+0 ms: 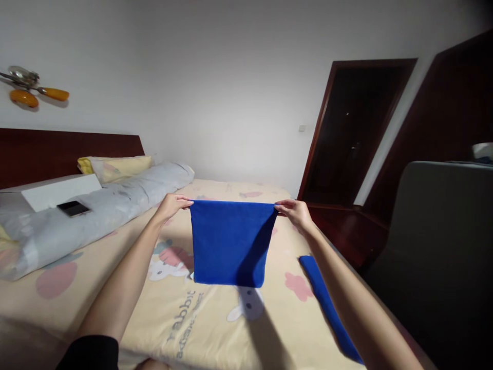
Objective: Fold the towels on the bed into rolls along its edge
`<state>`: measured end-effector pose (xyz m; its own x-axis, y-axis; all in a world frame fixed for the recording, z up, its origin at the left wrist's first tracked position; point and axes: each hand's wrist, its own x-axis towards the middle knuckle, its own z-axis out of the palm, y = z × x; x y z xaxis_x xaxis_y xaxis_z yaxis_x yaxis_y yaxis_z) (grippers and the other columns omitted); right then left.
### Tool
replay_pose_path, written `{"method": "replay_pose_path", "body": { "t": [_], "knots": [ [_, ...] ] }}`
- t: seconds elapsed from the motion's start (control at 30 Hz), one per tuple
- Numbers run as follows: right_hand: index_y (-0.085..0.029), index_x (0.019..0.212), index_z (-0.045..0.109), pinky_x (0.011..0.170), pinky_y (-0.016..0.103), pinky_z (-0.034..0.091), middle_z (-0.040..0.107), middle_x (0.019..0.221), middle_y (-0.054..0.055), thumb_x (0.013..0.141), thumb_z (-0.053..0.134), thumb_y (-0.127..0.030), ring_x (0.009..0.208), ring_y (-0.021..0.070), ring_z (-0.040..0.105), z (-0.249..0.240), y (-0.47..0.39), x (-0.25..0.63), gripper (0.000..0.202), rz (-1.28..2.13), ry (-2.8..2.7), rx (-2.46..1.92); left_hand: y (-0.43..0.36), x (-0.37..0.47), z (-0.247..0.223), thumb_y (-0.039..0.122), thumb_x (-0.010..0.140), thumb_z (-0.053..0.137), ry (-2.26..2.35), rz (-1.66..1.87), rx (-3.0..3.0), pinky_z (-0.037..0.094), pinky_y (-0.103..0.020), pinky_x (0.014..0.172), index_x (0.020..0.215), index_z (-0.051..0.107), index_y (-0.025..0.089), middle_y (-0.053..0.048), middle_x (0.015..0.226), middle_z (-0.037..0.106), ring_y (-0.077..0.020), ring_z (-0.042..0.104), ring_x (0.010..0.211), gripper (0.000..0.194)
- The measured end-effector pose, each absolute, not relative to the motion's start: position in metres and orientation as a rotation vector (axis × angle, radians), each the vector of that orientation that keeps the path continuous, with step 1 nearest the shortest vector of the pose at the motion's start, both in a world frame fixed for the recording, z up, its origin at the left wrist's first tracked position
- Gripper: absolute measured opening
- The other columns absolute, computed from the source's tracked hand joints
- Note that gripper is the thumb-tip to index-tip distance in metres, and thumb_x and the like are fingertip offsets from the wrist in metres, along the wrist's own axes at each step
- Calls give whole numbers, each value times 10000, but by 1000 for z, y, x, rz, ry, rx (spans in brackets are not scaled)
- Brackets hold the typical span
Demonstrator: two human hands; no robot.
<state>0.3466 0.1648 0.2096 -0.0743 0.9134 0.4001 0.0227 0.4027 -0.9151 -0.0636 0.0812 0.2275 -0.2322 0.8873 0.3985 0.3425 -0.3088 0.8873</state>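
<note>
A blue cloth (227,241) hangs upright, stretched between my two hands above the bed. My left hand (173,206) pinches its upper left corner between thumb and fingers. At the upper right corner, my right hand (296,213) grips it the same way. The cloth's top edge is pulled nearly straight, and its lower edge reaches down near the printed bedsheet (215,329). Whether that lower edge touches the sheet, I cannot tell. A second blue cloth (327,303), in a long narrow shape, lies on the bed's right side, partly hidden behind my right forearm.
A rolled grey quilt (127,205) lies along the left, with a phone (74,207) and a white box (61,191) on it. Behind is a yellow pillow (123,167) by the headboard (69,154). A grey chair back (435,231) stands right of the bed.
</note>
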Motion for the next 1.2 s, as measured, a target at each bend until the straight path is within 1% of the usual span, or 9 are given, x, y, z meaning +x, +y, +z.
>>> {"method": "replay_pose_path", "body": {
  "t": [0.1,0.3,0.37,0.5,0.77,0.87,0.97,1.1,1.2],
  "knots": [
    [-133,691,714,545,276,540,686,641,56,493,892,-413,588,169,638,215,170,346,387,835,-1504,-937,88,-68,229,372,549,859,1556,1545,1685,464,-254,611,686,738,153,-40,615,689,-154,603,617,285],
    [-148,605,662,352,182,283,562,432,-15,536,876,-288,366,71,443,218,195,335,265,858,-1454,-968,110,-72,223,255,549,875,1473,1572,1308,317,-195,417,692,710,119,-9,478,601,-79,473,402,257],
    [-148,637,626,342,185,310,605,468,20,595,855,-313,363,101,500,217,205,326,286,935,-1405,-957,119,-71,221,250,593,859,1451,1585,1242,366,-203,440,730,690,102,-67,553,660,-112,558,436,264],
    [-159,665,569,484,254,516,674,584,69,644,842,-326,524,170,654,222,221,310,320,1012,-1291,-857,137,-62,227,196,682,799,1378,1693,1145,517,-267,625,792,650,96,-152,764,731,-201,713,684,210],
    [-153,768,650,660,277,553,709,674,52,549,866,-457,686,175,692,224,220,315,432,933,-1261,-676,140,-54,233,237,688,779,1239,1910,1195,533,-291,759,841,670,110,-100,776,733,-194,712,770,226],
    [-150,778,668,621,289,536,716,691,70,570,835,-513,681,194,688,198,199,334,450,917,-1405,-676,105,-66,197,315,633,806,1298,1742,1392,527,-294,719,761,716,139,-88,735,732,-199,682,711,236],
    [-138,760,687,569,266,498,709,693,80,700,749,-499,640,175,660,156,165,357,371,963,-1729,-743,56,-75,138,376,595,807,1473,1395,1549,501,-288,623,636,731,174,-62,626,699,-187,617,605,220],
    [-135,742,690,568,265,481,695,665,73,756,692,-422,613,174,647,80,109,381,287,1191,-2037,-925,-10,-68,53,458,619,753,1635,1124,1491,483,-310,616,691,777,173,-57,595,678,-207,599,614,294],
    [-145,740,690,614,292,493,699,671,72,757,659,-401,631,191,656,27,69,391,258,1314,-2052,-1005,-48,-55,4,508,619,730,1639,978,1427,501,-328,681,789,805,178,-88,747,726,-235,632,707,379]
  ]
}}
